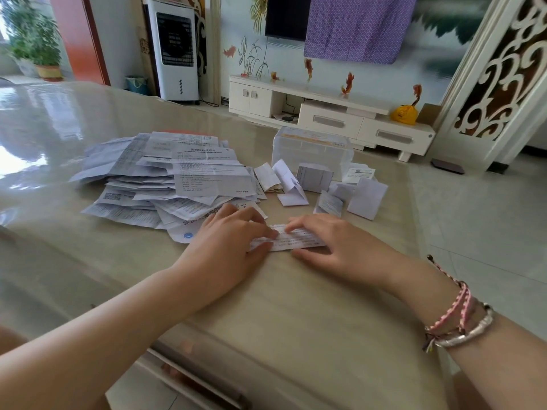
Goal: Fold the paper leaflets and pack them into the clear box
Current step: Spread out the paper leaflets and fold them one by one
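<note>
Our forearms nearest; right wrist bracelets. Grip: left hand and right hand flat, fingers spread, pressing folded leaflet onto bench; no pinch. Leaflet is thin strip, long axis left-right, between both hands. We judge paper light, limp, springy at crease, easily torn; best taken by short ends. Outward: unfolded pile at left, folded pieces beyond, just before clear box, contents unclear.

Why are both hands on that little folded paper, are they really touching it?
Touching. The head view shows the left hand and right hand with fingertips on the folded leaflet.
</note>
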A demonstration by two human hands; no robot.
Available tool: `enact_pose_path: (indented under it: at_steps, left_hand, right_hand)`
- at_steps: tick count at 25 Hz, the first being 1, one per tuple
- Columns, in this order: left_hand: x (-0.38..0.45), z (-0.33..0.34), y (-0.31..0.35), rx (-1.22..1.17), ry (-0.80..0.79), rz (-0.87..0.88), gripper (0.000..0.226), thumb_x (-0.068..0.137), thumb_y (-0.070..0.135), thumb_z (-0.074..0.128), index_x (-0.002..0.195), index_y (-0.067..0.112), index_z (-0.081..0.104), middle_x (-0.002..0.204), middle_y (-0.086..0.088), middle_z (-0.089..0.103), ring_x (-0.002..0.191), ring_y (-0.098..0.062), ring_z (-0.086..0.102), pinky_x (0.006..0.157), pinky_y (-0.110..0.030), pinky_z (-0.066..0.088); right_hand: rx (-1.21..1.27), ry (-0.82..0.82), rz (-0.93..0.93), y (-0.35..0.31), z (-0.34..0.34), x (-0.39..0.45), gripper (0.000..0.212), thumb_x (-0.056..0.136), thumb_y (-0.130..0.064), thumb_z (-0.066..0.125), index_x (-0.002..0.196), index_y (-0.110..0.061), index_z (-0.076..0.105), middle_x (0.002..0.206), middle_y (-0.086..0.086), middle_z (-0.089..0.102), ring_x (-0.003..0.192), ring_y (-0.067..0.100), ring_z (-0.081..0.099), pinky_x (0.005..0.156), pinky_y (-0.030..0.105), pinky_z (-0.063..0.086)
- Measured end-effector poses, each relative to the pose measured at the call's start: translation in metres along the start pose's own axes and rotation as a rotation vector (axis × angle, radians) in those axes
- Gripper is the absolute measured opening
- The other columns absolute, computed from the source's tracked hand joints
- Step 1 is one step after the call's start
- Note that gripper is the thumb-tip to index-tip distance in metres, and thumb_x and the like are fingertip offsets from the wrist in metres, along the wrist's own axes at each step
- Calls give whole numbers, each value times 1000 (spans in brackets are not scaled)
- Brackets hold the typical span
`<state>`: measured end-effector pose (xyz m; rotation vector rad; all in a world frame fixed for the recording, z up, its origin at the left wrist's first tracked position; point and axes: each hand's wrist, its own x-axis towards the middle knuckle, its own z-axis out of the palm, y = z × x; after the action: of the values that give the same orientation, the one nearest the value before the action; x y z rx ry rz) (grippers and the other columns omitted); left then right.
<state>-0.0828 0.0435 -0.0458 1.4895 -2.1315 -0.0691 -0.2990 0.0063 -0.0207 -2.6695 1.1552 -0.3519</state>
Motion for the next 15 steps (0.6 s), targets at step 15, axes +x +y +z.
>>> enact_pose_path:
  at_steps: [15]
  left_hand:
    - [3,0,11,-165,-44,-6,19,88,39,63,103,49,68,112,22,54,106,-10,38,96,-26,31]
  right_hand:
    - [49,338,-81,-12,-28,-3,11,79,-10,63,79,-20,66,76,-15,59,85,8,50,79,16,37]
